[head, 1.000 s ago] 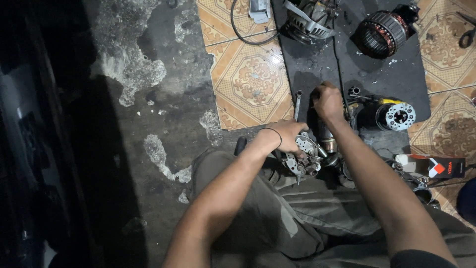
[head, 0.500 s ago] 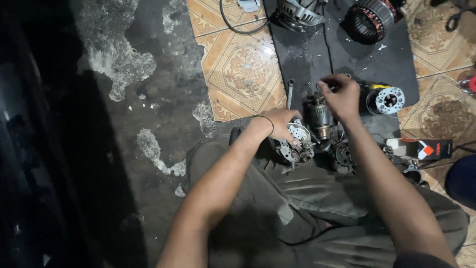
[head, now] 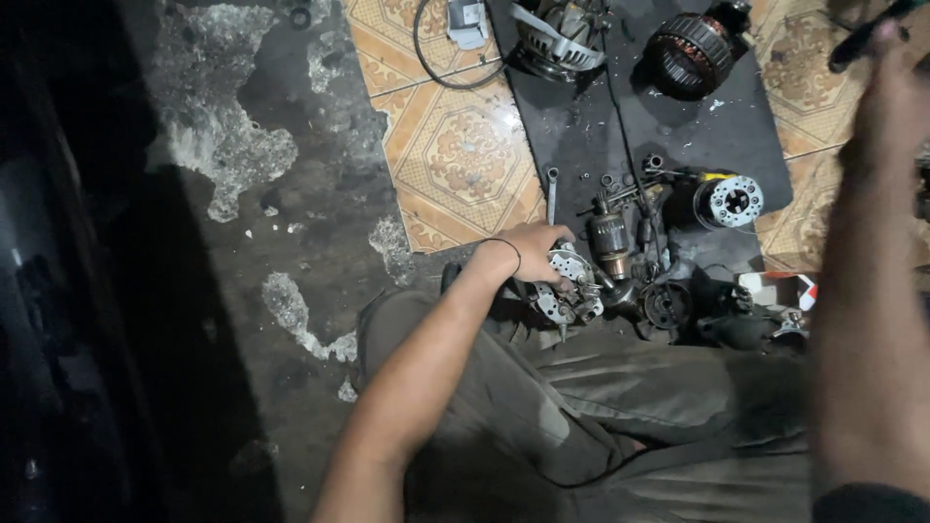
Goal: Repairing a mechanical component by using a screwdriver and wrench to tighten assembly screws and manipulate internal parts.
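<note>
My left hand (head: 531, 251) grips a silvery metal motor housing (head: 566, 288) at the near edge of a dark mat (head: 746, 136), just above my knee. A small armature (head: 609, 235) stands on the mat right beside that housing. My right hand (head: 896, 92) is raised at the far right edge of the view, blurred, closed around a dark slim tool (head: 862, 37) whose end points up and right. A thin band circles my left wrist.
On the mat lie a wrench (head: 551, 193), small nuts and bolts (head: 635, 179), a black cylinder with a metal end plate (head: 725, 200), a wound stator (head: 690, 53) and an alternator body (head: 557, 39). Patterned tiles (head: 455, 155) meet stained concrete (head: 291, 252) at left.
My right hand has left the motor parts and swung up to the far right with a dark tool. My left hand stays on the housing. The view has shifted.
</note>
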